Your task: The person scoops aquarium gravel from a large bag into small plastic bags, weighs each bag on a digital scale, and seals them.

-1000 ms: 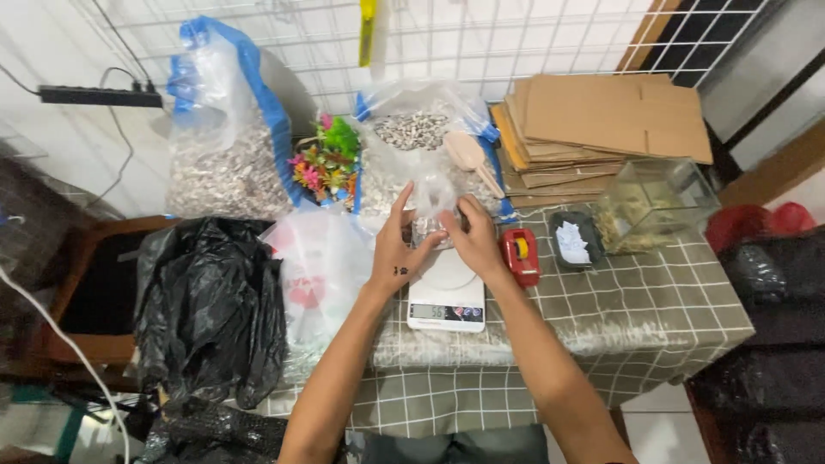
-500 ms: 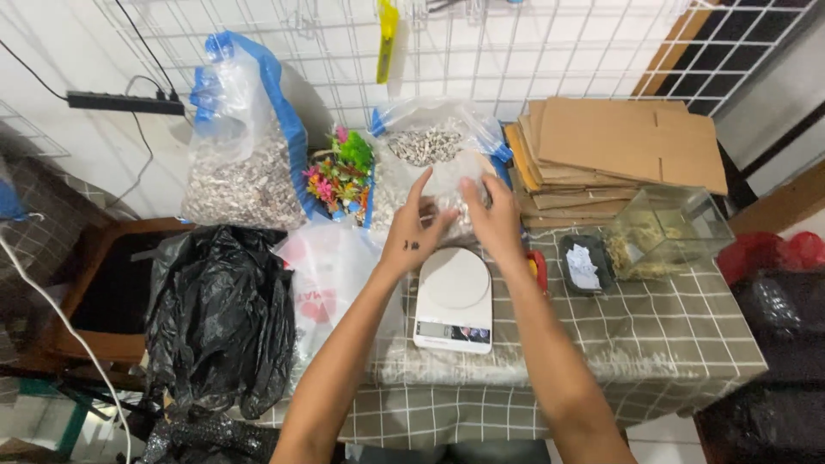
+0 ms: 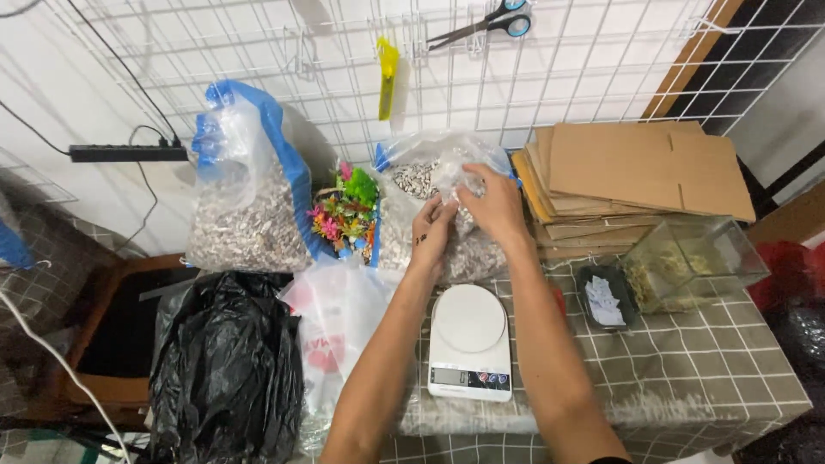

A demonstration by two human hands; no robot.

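Both arms stretched forward, left hand [image 3: 432, 230] and right hand [image 3: 491, 202] close together.

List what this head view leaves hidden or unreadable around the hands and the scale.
- Fingertips of left hand and right hand: buried in the crumpled clear bag.
- White scale display: too small to read.
- Red thing beside the scale: covered by the right forearm.
- Black bag contents: opaque.

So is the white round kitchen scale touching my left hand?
Apart. The head view shows the left hand up at the clear plastic bag, above the white scale.
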